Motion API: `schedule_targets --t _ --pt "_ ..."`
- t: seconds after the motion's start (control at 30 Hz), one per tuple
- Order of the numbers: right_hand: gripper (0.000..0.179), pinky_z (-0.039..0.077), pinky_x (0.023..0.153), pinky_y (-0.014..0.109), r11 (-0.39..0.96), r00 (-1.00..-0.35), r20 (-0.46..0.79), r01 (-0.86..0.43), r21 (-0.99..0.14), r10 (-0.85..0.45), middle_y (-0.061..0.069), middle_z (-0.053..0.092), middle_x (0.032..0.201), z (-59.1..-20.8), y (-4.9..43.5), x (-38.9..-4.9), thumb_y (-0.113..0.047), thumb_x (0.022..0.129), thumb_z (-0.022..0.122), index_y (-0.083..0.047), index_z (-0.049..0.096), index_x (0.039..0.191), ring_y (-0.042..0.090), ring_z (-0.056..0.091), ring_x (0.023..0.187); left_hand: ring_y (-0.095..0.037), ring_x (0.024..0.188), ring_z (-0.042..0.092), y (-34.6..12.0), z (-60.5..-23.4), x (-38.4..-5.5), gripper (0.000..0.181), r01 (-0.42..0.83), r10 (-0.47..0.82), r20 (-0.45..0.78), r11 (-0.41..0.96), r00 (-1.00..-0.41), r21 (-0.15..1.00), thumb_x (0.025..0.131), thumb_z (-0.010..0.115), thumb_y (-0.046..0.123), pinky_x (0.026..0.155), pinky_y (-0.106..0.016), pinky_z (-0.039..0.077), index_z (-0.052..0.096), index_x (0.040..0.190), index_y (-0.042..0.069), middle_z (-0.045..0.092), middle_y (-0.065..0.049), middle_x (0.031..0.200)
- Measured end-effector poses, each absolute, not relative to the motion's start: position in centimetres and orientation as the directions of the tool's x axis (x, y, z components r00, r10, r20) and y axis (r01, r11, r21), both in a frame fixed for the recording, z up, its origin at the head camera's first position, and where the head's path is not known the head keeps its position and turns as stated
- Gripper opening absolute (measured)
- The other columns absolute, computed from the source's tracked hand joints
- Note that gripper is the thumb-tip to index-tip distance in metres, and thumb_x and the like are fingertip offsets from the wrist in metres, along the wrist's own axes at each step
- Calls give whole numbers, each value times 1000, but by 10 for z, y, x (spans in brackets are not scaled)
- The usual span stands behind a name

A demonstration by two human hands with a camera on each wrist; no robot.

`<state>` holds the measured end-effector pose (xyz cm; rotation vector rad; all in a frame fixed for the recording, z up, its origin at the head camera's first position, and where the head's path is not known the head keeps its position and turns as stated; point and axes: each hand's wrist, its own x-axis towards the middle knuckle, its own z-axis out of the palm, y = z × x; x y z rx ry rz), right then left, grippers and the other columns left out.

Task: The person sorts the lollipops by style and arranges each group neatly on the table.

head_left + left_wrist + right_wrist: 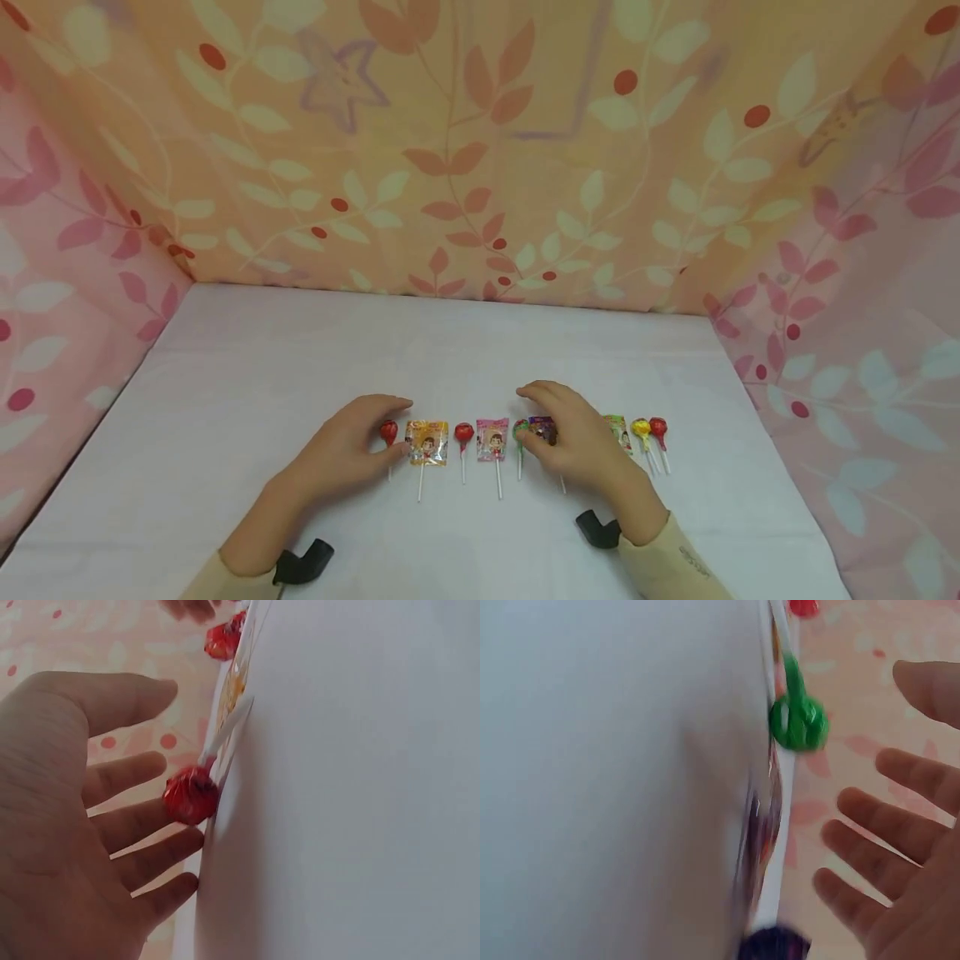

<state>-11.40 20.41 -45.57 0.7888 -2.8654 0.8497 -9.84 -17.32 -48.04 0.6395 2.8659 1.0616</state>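
A row of wrapped lollipops lies on the white table. My left hand hovers around the row's left end, its fingers spread and relaxed beside a red ball lollipop. Just right of it lie an orange flat-packet lollipop, another red ball lollipop and a pink flat-packet lollipop. Over the right half is my right hand, fingers extended and holding nothing. Near its thumb lies a green ball lollipop. A purple flat-packet lollipop is partly covered by that hand. A dark purple wrapper shows in the right wrist view.
Beyond the right hand lie a partly hidden green flat-packet lollipop, a yellow ball lollipop and a red one. White cloth covers the table. Patterned fabric walls enclose its back and sides.
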Motion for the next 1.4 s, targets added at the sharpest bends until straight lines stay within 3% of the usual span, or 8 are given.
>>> schedule_targets --t 0.17,0.4,0.7,0.97,1.4 --pt "55 45 122 51 686 -847 155 -508 -520 -509 1 62 152 -461 190 -114 -35 96 82 -14 67 145 22 54 146 -25 139 59 -168 -481 -99 56 417 418 153 669 -896 615 87 92 26 118 -55 47 72 139 18 67 4 144" --pt "49 44 122 52 655 -825 148 -530 -539 -546 4 65 148 -469 182 -111 -24 93 82 -15 69 140 23 55 145 -25 141 58 -164 -483 -99 60 429 459 121 661 -880 616 84 95 27 119 -57 46 72 139 24 65 7 147" --pt "45 43 123 47 642 -802 155 -562 -521 -577 -5 66 143 -476 180 -107 -21 89 84 -19 71 133 16 56 140 -28 141 56 -163 -486 -98 58 464 480 144 659 -865 592 81 96 27 119 -60 44 76 135 23 66 5 147" --pt "45 43 122 52 644 -781 172 -599 -475 -600 -1 67 144 -479 180 -108 -17 87 85 -19 73 131 23 57 141 -23 141 56 -161 -490 -100 57 482 481 159 683 -862 549 79 98 33 120 -57 42 78 131 24 67 10 143" --pt "38 49 116 49 616 -734 251 -671 -413 -631 -1 69 136 -485 180 -109 -24 87 88 -19 78 123 20 62 132 -22 140 57 -159 -490 -101 44 522 504 187 681 -843 514 81 98 37 120 -57 41 83 122 31 70 10 138"
